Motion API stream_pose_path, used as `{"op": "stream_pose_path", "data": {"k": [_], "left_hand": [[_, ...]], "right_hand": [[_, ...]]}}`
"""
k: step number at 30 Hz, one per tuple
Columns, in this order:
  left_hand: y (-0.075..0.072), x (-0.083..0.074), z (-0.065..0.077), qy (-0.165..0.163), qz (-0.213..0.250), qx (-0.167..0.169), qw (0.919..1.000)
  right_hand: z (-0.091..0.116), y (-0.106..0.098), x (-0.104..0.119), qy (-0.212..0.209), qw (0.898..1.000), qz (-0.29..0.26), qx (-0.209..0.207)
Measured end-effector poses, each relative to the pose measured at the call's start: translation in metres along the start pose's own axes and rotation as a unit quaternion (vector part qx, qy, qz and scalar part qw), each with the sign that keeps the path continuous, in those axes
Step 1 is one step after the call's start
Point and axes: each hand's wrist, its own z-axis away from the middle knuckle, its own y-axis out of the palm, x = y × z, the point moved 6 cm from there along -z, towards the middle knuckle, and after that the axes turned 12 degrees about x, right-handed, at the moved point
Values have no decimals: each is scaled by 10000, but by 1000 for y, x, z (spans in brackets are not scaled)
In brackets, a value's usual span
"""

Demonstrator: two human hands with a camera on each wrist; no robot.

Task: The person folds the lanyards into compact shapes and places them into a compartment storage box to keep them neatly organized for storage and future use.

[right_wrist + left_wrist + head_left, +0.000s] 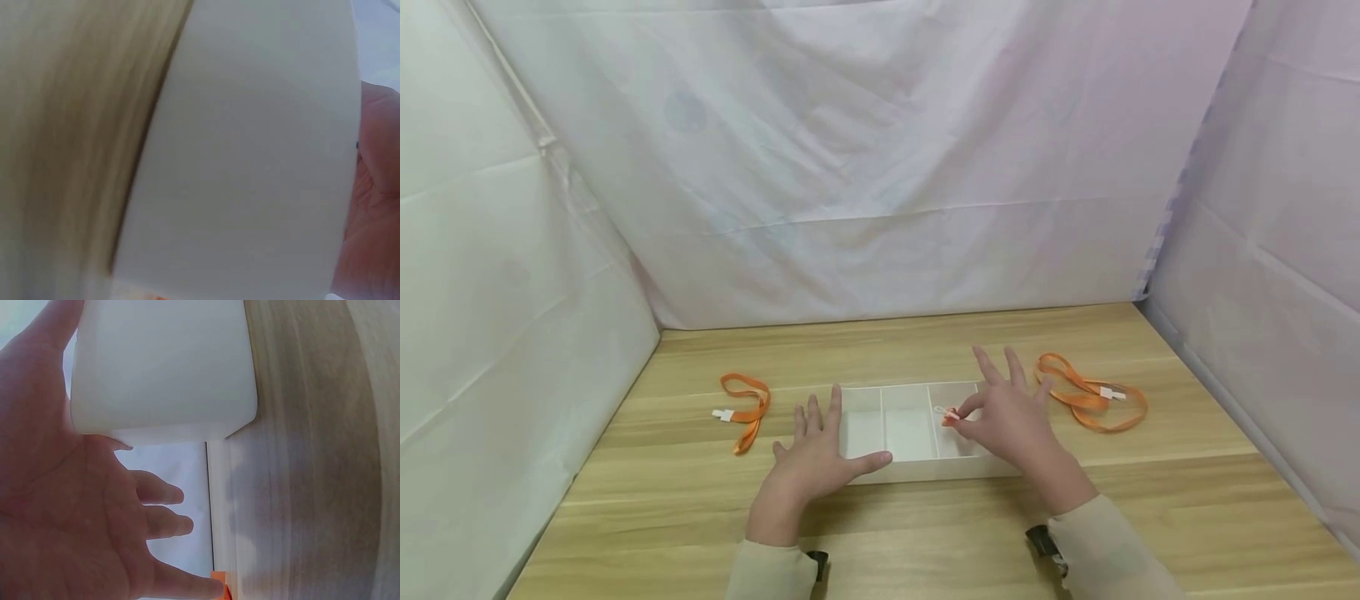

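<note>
A white divided box (925, 472) with several compartments sits on the wooden table. My left hand (811, 467) rests at its left end, fingers straight and spread, thumb along the front wall. In the left wrist view, the palm lies beside the box's end wall (162, 369). Over a compartment right of the middle, my right hand (1013, 418) pinches a small orange item with a white loop (950, 414) between thumb and index finger. Its other fingers stretch away. The box wall hides those fingertips in the right wrist view.
An orange lanyard (749, 415) with a white clip lies left of the box. Another orange lanyard (1090, 402), also with a white clip, lies right of my right hand. White cloth (880, 208) hangs behind the table (925, 542) and at both sides.
</note>
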Motion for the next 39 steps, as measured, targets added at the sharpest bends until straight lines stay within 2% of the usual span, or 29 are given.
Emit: {"op": "stream_pose_path", "data": {"k": [7,12,19,24,31,35,39], "left_hand": [[-1,-2,1,7,1,43,10000],[-1,-1,1,6,32,25,10000],[0,-2,1,8,69,63,10000],[-1,-1,0,-43,16,43,10000],[-5,0,1,-113,-271,-14,9996],[-14,-6,7,102,-562,-170,9982],[-30,-18,19,330,-752,-491,9954]], "right_hand": [[-2,3,6,-135,9952,874,412],[-2,5,13,-388,9900,1274,455],[-2,6,13,-330,9908,1160,613],[-1,-1,12,-310,9917,1111,562],[4,-26,15,-240,9966,714,335],[13,-46,22,-121,9983,540,207],[22,-63,32,-154,9996,201,156]]}}
